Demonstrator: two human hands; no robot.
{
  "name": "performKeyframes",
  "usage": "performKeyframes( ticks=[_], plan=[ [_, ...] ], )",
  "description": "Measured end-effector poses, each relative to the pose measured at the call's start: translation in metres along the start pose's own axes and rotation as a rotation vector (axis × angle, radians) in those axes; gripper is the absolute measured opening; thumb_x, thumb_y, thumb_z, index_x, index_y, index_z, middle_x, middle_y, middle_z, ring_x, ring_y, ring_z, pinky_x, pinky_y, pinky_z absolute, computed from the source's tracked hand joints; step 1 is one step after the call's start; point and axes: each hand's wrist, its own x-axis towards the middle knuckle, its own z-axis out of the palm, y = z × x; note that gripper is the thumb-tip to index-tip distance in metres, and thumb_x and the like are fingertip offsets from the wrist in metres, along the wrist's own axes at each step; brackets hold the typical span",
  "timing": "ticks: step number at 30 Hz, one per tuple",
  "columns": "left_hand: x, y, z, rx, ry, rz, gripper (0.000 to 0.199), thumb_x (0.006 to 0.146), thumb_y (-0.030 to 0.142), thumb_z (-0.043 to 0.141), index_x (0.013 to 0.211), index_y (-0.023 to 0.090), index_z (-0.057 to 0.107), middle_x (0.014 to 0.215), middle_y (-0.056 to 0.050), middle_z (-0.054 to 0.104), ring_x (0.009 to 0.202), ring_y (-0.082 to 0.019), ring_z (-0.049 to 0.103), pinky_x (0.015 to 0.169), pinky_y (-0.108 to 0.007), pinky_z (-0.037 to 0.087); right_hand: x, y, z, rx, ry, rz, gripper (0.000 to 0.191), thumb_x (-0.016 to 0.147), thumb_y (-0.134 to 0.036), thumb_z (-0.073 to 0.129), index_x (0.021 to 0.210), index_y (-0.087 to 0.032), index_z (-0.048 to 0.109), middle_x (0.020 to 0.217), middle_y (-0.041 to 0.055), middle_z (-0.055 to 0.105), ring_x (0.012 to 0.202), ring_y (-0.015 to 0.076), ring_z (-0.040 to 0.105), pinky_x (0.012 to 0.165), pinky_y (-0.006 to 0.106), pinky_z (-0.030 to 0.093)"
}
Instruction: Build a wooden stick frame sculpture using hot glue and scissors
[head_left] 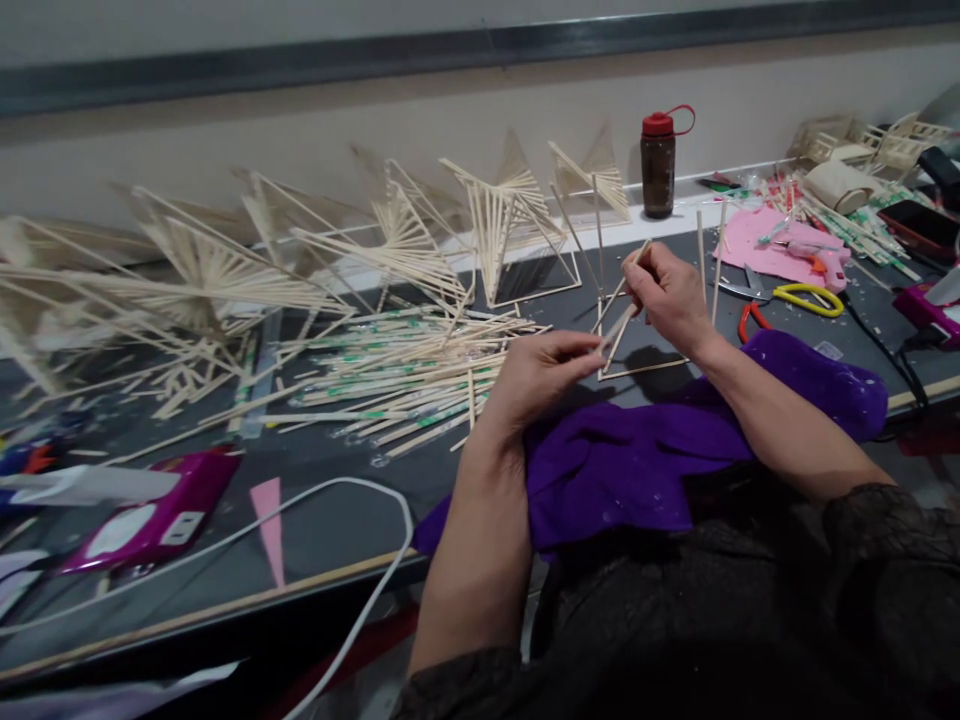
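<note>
My left hand (541, 372) is closed in a pinch at the near end of a pale, slightly blurred stick (619, 326). To its right and a little farther off, my right hand (661, 290) has thumb and fingers pinched round thin wooden sticks, one end poking up above the fingers. Below both hands a frame of wooden sticks (646, 370) lies on the dark table, with upright sticks (598, 235) at its corners. My right palm and its grip are partly hidden. A purple cloth (615, 465) lies under my forearms.
Loose wooden sticks (405, 385) are heaped left of my hands, before several twisted stick models (506, 215). A bottle (658, 165) stands behind. Yellow-handled scissors (810, 299) and a glue gun (806, 255) on pink cloth lie right; a white cable (345, 482) loops at left.
</note>
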Motion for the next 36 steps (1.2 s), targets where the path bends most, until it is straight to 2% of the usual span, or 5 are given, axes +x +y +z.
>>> performKeyframes(
  ticks=[5, 14, 24, 30, 36],
  plan=[
    [-0.003, 0.003, 0.008, 0.241, -0.338, 0.006, 0.035, 0.070, 0.042, 0.073, 0.099, 0.024, 0.081, 0.078, -0.002, 0.076, 0.070, -0.017, 0.064, 0.061, -0.023, 0.044, 0.007, 0.010, 0.002, -0.093, -0.014, 0.025, 0.016, 0.095, -0.019, 0.049, 0.079, -0.020, 0.049, 0.062, -0.0060, 0.054, 0.053, 0.0076, 0.056, 0.066, 0.024, 0.045],
    [0.035, 0.011, 0.012, 0.560, 0.020, -0.005, 0.019, 0.076, 0.023, 0.063, 0.083, 0.019, 0.081, 0.074, -0.007, 0.074, 0.076, -0.023, 0.066, 0.069, -0.029, 0.043, 0.013, 0.010, 0.000, -0.221, 0.045, -0.054, 0.013, 0.094, -0.019, 0.045, 0.083, -0.021, 0.051, 0.065, -0.0031, 0.054, 0.063, 0.0121, 0.058, 0.067, 0.027, 0.044],
    [0.073, 0.004, 0.046, 0.765, -0.026, -0.147, 0.005, 0.067, 0.022, 0.072, 0.064, 0.018, 0.072, 0.065, -0.011, 0.066, 0.081, -0.030, 0.068, 0.074, -0.036, 0.049, 0.010, 0.011, -0.001, -0.391, -0.004, -0.143, 0.010, 0.094, -0.020, 0.046, 0.088, -0.019, 0.055, 0.079, 0.0033, 0.058, 0.076, 0.0181, 0.057, 0.077, 0.033, 0.043],
    [0.076, -0.002, 0.047, 0.627, 0.010, -0.147, 0.018, 0.060, 0.011, 0.068, 0.047, 0.020, 0.061, 0.049, -0.006, 0.057, 0.077, -0.030, 0.068, 0.072, -0.035, 0.049, 0.010, 0.015, 0.000, -0.367, -0.014, -0.158, 0.011, 0.093, -0.020, 0.047, 0.085, -0.020, 0.054, 0.076, 0.0016, 0.056, 0.074, 0.0161, 0.055, 0.075, 0.031, 0.042],
    [0.062, -0.003, 0.036, 0.254, -0.020, -0.302, 0.012, 0.064, 0.015, 0.061, 0.052, 0.018, 0.062, 0.042, -0.001, 0.055, 0.044, -0.017, 0.057, 0.050, -0.026, 0.042, 0.009, 0.013, 0.000, -0.348, -0.012, -0.121, 0.012, 0.092, -0.019, 0.049, 0.082, -0.020, 0.053, 0.073, 0.0003, 0.055, 0.072, 0.0142, 0.055, 0.073, 0.029, 0.041]
  ],
)
